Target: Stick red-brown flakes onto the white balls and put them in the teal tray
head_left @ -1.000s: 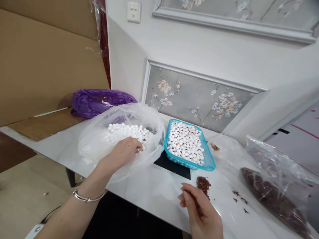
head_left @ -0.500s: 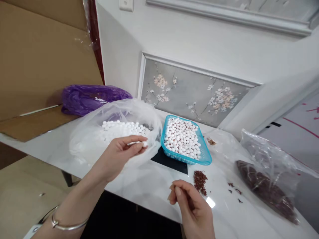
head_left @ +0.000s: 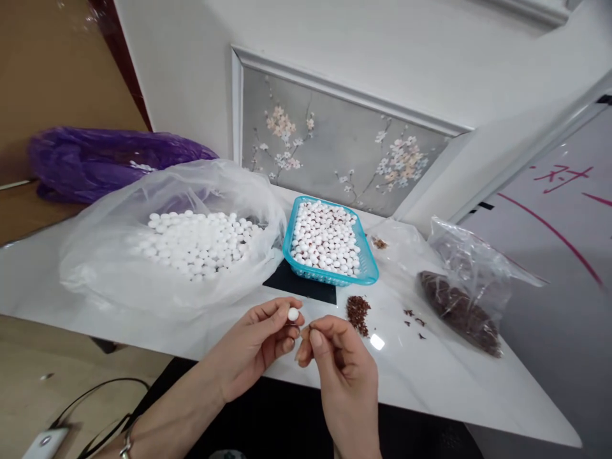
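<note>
My left hand pinches a small white ball between thumb and fingertips, just above the table's near edge. My right hand is right beside it, fingers pinched together on something too small to make out, its tips almost touching the ball. Behind my hands lies a clear plastic bag of white balls. A turquoise basket holds more white balls, some with brown spots. A small heap of reddish-brown bits sits just right of my hands.
A clear bag of reddish-brown material lies at the right on the white table. A purple plastic bag rests at the back left. A black mat lies under the basket. A floral wall panel stands behind.
My left hand came out of the clear bag with one white ball and carried it right and toward me, meeting my right hand. The view dropped and shifted left.
</note>
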`<state>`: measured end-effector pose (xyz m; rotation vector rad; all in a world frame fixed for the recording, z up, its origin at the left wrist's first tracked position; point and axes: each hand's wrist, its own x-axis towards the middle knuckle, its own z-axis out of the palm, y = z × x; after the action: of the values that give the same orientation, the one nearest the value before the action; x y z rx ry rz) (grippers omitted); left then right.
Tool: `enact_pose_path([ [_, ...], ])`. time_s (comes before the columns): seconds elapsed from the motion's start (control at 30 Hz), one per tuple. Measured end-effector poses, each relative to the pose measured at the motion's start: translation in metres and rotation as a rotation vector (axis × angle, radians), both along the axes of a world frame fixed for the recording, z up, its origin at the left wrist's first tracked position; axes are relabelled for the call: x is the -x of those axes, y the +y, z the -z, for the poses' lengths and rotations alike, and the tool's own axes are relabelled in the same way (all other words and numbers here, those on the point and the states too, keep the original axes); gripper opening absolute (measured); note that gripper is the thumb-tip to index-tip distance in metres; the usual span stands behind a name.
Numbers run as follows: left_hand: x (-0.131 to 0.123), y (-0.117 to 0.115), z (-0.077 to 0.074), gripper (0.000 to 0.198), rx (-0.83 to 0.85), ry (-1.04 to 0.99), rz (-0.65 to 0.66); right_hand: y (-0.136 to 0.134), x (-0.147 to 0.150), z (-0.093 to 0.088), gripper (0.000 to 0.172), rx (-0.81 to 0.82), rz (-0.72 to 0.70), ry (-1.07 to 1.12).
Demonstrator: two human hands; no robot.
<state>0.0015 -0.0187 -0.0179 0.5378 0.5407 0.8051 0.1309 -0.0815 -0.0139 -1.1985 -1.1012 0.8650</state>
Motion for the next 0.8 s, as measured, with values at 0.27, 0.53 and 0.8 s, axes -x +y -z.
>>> enact_pose_path([
  [0.27,-0.0052,-0.0018,0.0032,0.026,-0.094,-0.016,0.033,0.003,0.0039,0.0026,0.016,0.09,-0.026,0.034],
  [0.53,-0.006,-0.0056,0.0035,0.025,-0.154,0.103,-0.035,0.0043,0.0053,0.0043,0.012,-0.021,0.005,-0.084],
  [0.8,-0.0062,-0.0074,0.0055,0.025,-0.198,0.128,-0.058,0.0032,0.0063,0.0099,0.012,-0.06,0.039,-0.206],
])
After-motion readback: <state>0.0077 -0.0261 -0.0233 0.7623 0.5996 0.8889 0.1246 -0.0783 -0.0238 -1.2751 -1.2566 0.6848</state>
